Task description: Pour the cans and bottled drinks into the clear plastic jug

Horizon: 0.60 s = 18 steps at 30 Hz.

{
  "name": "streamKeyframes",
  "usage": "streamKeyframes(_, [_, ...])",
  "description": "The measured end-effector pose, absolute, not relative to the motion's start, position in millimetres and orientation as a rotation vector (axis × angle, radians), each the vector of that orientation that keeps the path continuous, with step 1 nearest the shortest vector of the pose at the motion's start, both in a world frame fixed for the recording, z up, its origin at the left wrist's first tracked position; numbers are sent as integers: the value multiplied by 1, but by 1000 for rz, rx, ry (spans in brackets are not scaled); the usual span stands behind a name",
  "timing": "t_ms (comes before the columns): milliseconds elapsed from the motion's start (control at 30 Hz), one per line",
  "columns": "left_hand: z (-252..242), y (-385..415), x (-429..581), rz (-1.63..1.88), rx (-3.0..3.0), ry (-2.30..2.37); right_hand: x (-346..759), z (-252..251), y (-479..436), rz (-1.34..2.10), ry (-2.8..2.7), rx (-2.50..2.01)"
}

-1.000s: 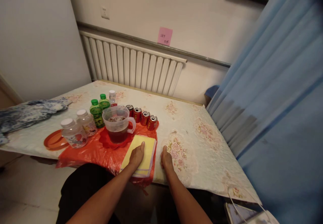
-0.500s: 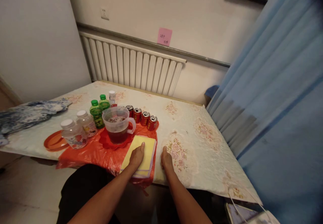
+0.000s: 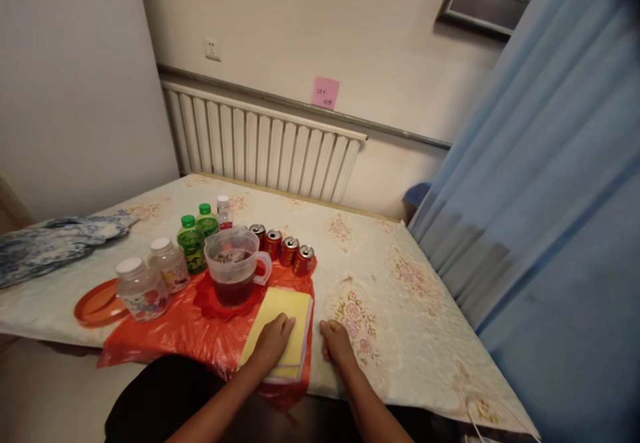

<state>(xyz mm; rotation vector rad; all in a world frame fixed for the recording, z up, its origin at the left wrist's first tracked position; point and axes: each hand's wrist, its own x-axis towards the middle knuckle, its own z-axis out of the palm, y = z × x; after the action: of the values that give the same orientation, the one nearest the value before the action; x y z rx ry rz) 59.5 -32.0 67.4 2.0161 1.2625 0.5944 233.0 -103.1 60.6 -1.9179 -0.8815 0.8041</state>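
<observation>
My left hand is closed in a loose fist and rests on a stack of flat yellow sheets, perhaps cloths, with pale lilac edges. My right hand, also a fist, sits on the flowered cover just right of the stack. Neither hand shows anything in it. Behind the stack, a clear plastic jug of dark brown liquid stands in a red scalloped dish. Several red drink cans line up to the right of the jug, the nearer ones with their tops facing me.
Two clear jars with white lids, green-capped bottles and a small white-capped bottle stand left. A red plastic sheet lies beneath them, beside an orange lid. A blue curtain hangs right; a radiator is behind.
The view has tilted up a little, so everything sits lower. My right hand's raised thumb has folded down onto the fist. My left thumb lies lower too.
</observation>
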Motion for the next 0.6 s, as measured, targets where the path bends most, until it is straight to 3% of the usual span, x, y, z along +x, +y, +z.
streamKeyframes(367, [41,-37,28,685,1978,1107,239,112,15,366,-1004,-1859])
streamKeyframes(600, [42,-42,24,684,1949,1081,227,115,75,108,-1053,-1894])
